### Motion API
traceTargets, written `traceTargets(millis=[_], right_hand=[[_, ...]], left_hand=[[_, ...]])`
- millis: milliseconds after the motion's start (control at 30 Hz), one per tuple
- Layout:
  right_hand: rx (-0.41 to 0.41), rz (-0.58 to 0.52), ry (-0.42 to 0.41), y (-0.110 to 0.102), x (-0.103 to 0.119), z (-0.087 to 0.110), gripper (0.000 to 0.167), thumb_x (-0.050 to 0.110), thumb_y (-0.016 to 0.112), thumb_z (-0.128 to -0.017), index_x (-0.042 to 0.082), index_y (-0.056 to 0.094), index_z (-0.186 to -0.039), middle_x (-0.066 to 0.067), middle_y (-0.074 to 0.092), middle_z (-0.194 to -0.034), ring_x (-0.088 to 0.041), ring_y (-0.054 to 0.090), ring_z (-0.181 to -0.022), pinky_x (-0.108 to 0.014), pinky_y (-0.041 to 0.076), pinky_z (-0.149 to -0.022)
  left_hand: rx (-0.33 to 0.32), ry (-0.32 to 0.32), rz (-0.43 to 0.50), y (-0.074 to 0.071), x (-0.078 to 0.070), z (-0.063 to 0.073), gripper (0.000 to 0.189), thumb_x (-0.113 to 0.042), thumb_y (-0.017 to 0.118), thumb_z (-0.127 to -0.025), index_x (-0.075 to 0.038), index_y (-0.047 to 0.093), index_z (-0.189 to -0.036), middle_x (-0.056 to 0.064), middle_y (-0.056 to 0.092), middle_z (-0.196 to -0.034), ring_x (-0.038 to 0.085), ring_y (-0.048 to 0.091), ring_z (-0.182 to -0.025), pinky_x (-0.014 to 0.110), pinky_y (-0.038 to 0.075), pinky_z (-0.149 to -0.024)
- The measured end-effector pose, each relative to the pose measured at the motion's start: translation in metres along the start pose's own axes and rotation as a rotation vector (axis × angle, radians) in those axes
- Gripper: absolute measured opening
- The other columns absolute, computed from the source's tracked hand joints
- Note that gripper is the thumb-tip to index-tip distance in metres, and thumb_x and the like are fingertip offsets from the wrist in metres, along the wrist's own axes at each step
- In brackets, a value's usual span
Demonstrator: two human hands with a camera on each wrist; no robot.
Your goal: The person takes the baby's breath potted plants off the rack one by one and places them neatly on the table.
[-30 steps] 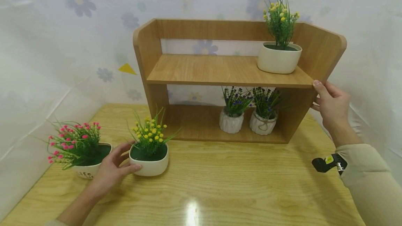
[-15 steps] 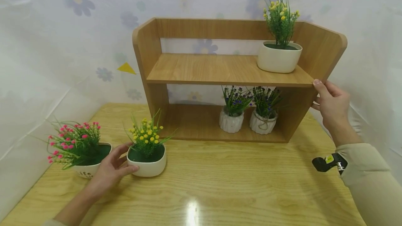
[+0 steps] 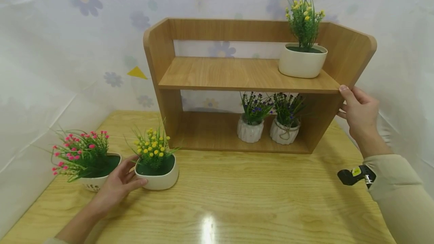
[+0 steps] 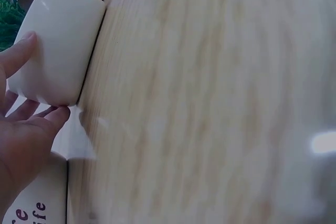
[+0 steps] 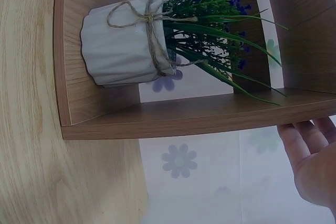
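In the head view my left hand (image 3: 113,187) grips the left end of a cream oval flower pot (image 3: 162,180) with yellow artificial flowers, thumb on its front wall and fingers round its end. That pot stands on the table; the left wrist view shows the fingertips low by its base. My right hand (image 3: 362,112) holds the right side panel of a two-tier wooden shelf (image 3: 210,72), thumb at the front edge of the upper board and fingers along the outer face. Close to my left hand is a pot of pink flowers (image 3: 91,184), partly hidden behind it.
Another cream pot (image 3: 301,63) with yellow flowers stands on the right of the upper board. Two white ribbed pots (image 3: 250,130) with purple flowers sit on the lower board, one tied with twine (image 5: 149,19). The wooden table (image 3: 244,191) reaches a patterned cloth backdrop.
The yellow-flower pot in my left hand has slid slightly left, towards the pink-flower pot, and turned a little. My right hand keeps its hold on the shelf.
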State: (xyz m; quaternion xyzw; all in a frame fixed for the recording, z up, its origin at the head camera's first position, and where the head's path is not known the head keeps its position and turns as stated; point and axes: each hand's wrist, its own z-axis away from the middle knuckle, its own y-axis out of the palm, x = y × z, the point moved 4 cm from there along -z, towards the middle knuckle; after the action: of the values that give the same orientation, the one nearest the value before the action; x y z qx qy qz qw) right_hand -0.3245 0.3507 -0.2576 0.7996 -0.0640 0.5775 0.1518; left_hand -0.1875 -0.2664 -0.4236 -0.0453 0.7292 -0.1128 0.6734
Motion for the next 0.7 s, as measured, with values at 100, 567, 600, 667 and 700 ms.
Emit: traceTargets(millis=[100,567,600,667,700], right_hand=[[-0.004,-0.006,0.000,0.000,0.000,0.000,0.044,0.028,0.075,-0.092,0.011,0.068,-0.132,0.006,0.072,-0.103,-0.004,0.071,-0.074,-0.024,0.057,-0.057],[-0.008,-0.039,-0.001,0.000,-0.001,-0.001,0.044,0.025,0.075,-0.092,0.010,0.068,-0.132,0.007,0.072,-0.096,-0.005,0.071,-0.074,-0.024,0.057,-0.057],[-0.009,-0.037,0.000,0.000,-0.001,-0.001,0.044,0.026,0.076,-0.092,0.010,0.067,-0.133,0.007,0.072,-0.097,-0.005,0.071,-0.074,-0.024,0.057,-0.057],[-0.008,-0.033,0.003,0.000,-0.001,-0.001,0.045,0.026,0.076,-0.092,0.011,0.067,-0.134,0.006,0.072,-0.100,-0.005,0.071,-0.075,-0.024,0.057,-0.057],[-0.007,-0.029,0.004,0.000,-0.002,-0.001,0.046,0.027,0.076,-0.092,0.011,0.067,-0.134,0.005,0.072,-0.102,-0.005,0.071,-0.075,-0.024,0.057,-0.057]], left_hand=[[0.011,-0.011,-0.011,0.000,-0.001,0.001,0.083,-0.005,0.072,-0.093,0.000,0.018,-0.157,0.034,0.012,-0.160,0.051,0.022,-0.142,0.012,0.045,-0.092],[0.044,0.017,0.003,0.001,-0.006,0.008,0.088,-0.004,0.071,-0.093,-0.006,0.013,-0.159,0.032,0.004,-0.162,0.054,0.012,-0.143,0.015,0.039,-0.100],[0.046,0.030,0.012,0.002,-0.006,0.010,0.087,-0.002,0.071,-0.092,-0.005,0.014,-0.159,0.032,0.005,-0.162,0.054,0.012,-0.143,0.013,0.038,-0.099],[0.053,0.062,0.037,0.003,-0.007,0.013,0.087,0.003,0.070,-0.091,-0.004,0.014,-0.158,0.033,0.005,-0.161,0.054,0.011,-0.142,0.014,0.037,-0.101],[0.052,0.074,0.045,0.003,-0.008,0.014,0.087,0.004,0.070,-0.091,-0.002,0.015,-0.158,0.033,0.006,-0.161,0.052,0.012,-0.142,0.014,0.037,-0.101]])
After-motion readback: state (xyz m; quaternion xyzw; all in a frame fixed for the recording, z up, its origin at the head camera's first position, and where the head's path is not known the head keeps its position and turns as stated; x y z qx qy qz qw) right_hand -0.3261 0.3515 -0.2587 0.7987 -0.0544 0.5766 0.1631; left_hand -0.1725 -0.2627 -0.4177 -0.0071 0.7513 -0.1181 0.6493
